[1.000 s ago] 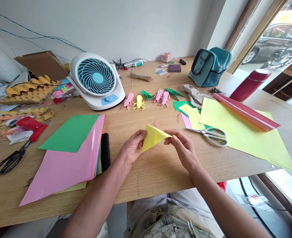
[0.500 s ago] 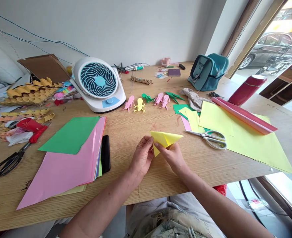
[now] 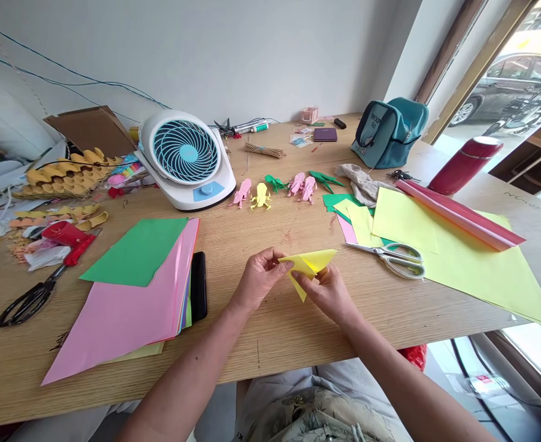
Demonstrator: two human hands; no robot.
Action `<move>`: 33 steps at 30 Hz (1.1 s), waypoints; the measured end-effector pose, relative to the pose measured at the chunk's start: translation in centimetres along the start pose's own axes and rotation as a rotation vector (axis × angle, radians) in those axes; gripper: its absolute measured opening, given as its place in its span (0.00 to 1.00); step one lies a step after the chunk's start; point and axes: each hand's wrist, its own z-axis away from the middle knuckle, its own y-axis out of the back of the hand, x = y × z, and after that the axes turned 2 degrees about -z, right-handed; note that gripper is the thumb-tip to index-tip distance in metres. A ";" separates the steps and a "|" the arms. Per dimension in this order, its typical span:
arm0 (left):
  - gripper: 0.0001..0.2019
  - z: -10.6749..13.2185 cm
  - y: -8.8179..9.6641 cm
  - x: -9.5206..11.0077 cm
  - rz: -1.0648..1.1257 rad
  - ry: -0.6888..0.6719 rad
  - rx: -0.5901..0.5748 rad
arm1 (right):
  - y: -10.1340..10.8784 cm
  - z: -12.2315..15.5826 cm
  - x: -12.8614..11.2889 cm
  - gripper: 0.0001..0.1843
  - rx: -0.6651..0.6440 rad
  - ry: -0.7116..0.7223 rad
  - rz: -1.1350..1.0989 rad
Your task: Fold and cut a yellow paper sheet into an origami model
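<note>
A folded piece of yellow paper (image 3: pixel 305 264), with pointed triangular flaps, is held between both hands just above the table's front part. My left hand (image 3: pixel 262 275) pinches its left corner between thumb and fingers. From the right, my right hand (image 3: pixel 329 290) grips the lower middle, thumb on the front and fingers behind, partly hidden. Beyond the hands stand finished paper figures: a yellow folded frog (image 3: pixel 260 196), several pink ones (image 3: pixel 241 193) and green ones (image 3: pixel 326 180). White-handled scissors (image 3: pixel 397 258) lie to the right of my right hand.
Left of my hands are stacked coloured sheets (image 3: pixel 127 319) beside a black phone (image 3: pixel 199 285). A white fan (image 3: pixel 190 159) stands behind. To the right are yellow sheets (image 3: pixel 473 276), paper scraps (image 3: pixel 360 221), a red bottle (image 3: pixel 466 166) and a teal bag (image 3: pixel 390 132). Black-handled scissors (image 3: pixel 26 304) lie far left.
The folded yellow paper has tilted, its lower point now hanging further right and lower. My left hand has shifted its pinch onto the left corner. The whole view has moved slightly.
</note>
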 end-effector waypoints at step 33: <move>0.15 -0.4 2.9 2.4 -0.548 -0.126 -0.266 | 1.0 0.4 -1.0 0.10 -0.199 0.115 0.320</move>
